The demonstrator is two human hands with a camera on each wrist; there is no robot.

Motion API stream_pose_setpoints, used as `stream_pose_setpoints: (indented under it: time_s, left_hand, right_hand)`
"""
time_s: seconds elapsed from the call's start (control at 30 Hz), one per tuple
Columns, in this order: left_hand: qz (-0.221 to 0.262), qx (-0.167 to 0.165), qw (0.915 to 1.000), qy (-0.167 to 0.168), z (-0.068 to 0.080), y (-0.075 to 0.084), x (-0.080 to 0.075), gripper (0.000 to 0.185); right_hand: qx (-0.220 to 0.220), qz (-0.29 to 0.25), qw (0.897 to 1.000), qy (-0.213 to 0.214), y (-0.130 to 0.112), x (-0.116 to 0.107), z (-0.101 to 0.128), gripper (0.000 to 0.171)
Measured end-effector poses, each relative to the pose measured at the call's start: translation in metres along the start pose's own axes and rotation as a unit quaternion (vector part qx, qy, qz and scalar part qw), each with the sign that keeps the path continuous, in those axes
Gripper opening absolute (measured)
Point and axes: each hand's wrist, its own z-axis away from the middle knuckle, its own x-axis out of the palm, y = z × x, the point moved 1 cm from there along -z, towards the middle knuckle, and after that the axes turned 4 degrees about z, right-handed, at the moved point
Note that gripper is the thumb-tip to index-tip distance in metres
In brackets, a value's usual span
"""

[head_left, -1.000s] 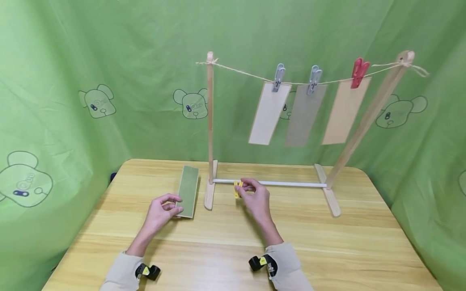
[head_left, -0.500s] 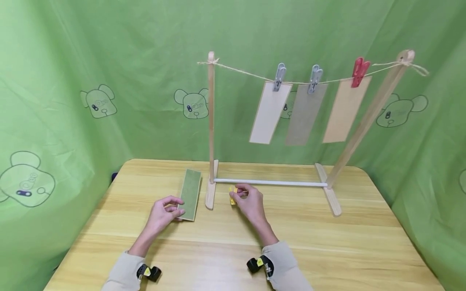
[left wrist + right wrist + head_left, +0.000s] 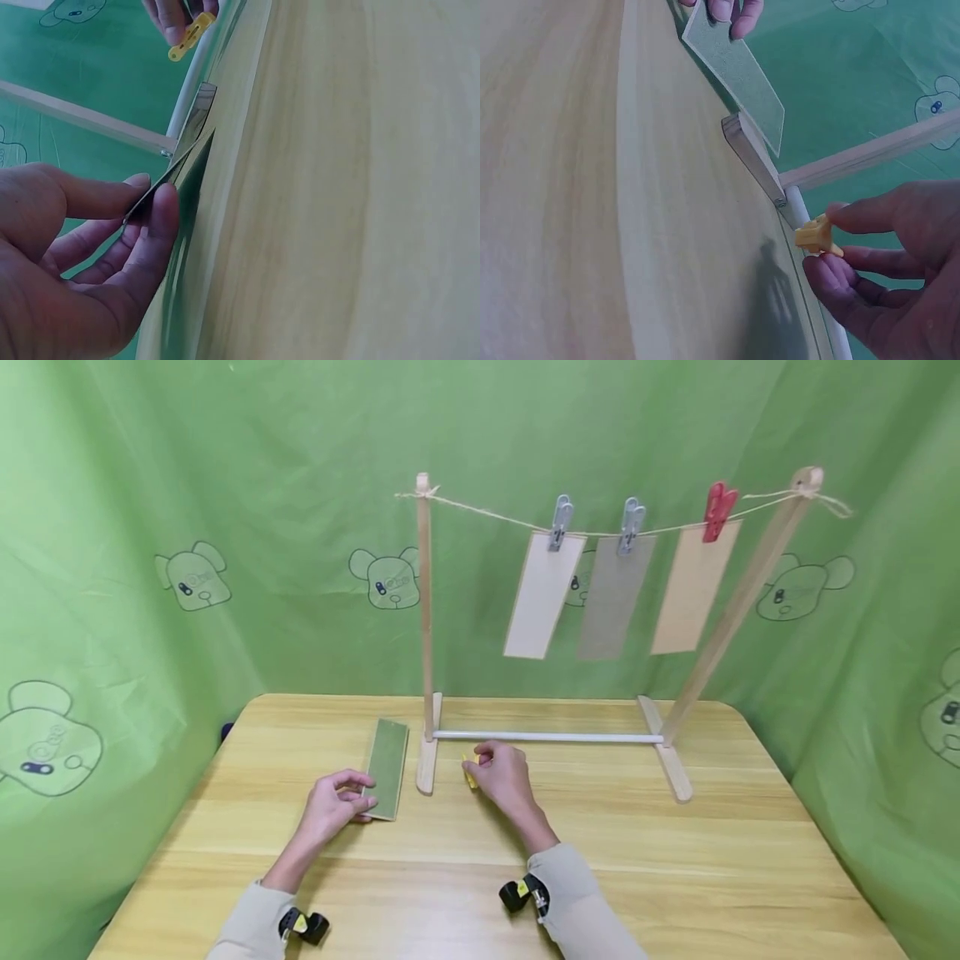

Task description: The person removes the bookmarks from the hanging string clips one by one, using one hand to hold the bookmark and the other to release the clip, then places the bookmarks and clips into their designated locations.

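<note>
My left hand (image 3: 332, 803) pinches a green rectangular card (image 3: 388, 764) by its lower left edge between thumb and fingers. The left wrist view shows the card tilted, its edge close over the table. To the right, beyond the rack's left foot, my right hand (image 3: 504, 777) pinches a small yellow clothespin (image 3: 814, 235) between thumb and fingertips, above the tabletop. In the head view the fingers partly cover this clothespin.
A wooden rack with a white crossbar (image 3: 547, 737) carries a sagging string (image 3: 487, 513). From it hang a white card (image 3: 542, 602), a grey card (image 3: 617, 602) and a peach card (image 3: 693, 593), held by two grey clothespins and a red clothespin (image 3: 720, 512). Green cloth surrounds the table (image 3: 712, 877).
My right hand has moved left and slightly toward me with the yellow clothespin, which has turned in the fingers. The green card has come slightly nearer. The head view has shifted a little.
</note>
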Motion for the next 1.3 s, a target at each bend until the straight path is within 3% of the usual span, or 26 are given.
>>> stream_pose_setpoints:
  time_s: [0.33,0.53,0.7,0.97,1.07,1.3]
  left_hand:
    - [-0.058,0.014,0.9980,0.021,0.001,-0.002,0.001,0.025]
    - [-0.122,0.026,0.9921,0.005,0.003,0.001,0.005,0.028]
    - [-0.193,0.050,0.9799,0.003,0.002,0.002,0.005,0.027]
    - [-0.325,0.096,0.9406,0.016,0.001,0.009,0.003,0.026]
    - [-0.345,0.098,0.9333,0.012,0.002,0.010,0.004,0.025]
    - [-0.369,0.087,0.9252,0.016,0.004,0.010,0.004,0.026]
  right_hand:
    - [-0.011,0.048,0.998,-0.028,-0.003,0.005,-0.003,0.027]
    - [-0.004,0.058,0.998,-0.034,-0.002,0.006,-0.004,0.029]
    - [-0.002,0.069,0.997,-0.036,-0.002,0.009,-0.005,0.026]
    - [-0.001,0.073,0.997,-0.036,-0.003,0.010,-0.004,0.026]
    - [-0.001,0.070,0.997,-0.041,-0.002,0.010,-0.003,0.027]
    - [-0.002,0.079,0.996,-0.043,-0.001,0.013,-0.002,0.029]
